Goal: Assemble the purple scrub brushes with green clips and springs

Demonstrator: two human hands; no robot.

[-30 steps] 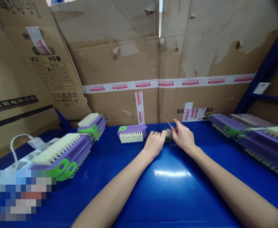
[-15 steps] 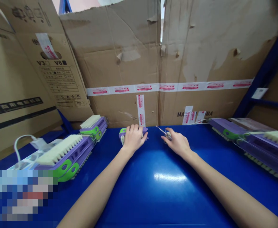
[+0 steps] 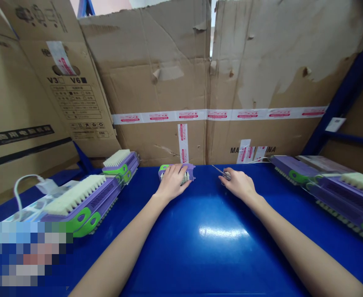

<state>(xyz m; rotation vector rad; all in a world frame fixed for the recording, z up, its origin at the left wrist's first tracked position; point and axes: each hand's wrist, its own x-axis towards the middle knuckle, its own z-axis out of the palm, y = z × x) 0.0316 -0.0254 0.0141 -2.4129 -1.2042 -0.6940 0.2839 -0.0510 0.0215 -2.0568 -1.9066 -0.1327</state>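
Note:
My left hand [image 3: 172, 181] lies over a purple and green scrubbing brush [image 3: 191, 169] at the back of the blue table [image 3: 193, 264]. Its fingers curl across the white bristles, which face up and partly show beside the thumb. To the right, my right hand [image 3: 240, 183] is closed around what looks like a pair of slim metal scissors [image 3: 220, 170]. Their pointed end sticks out up and to the left, toward the brush but apart from it. The grip part is mostly hidden by my fingers.
Purple and green brushes lie stacked on the left [image 3: 85, 198] and more brushes [image 3: 339, 189] on the right. A white power strip with a plugged-in adapter [image 3: 48, 186] sits at far left. Cardboard sheets [image 3: 156, 90] wall off the back and left, beside a blue frame post [image 3: 339, 90].
My right hand has moved a little to the right with the scissors, farther from the brush. My left hand has slid slightly left on the brush, baring more of its right end.

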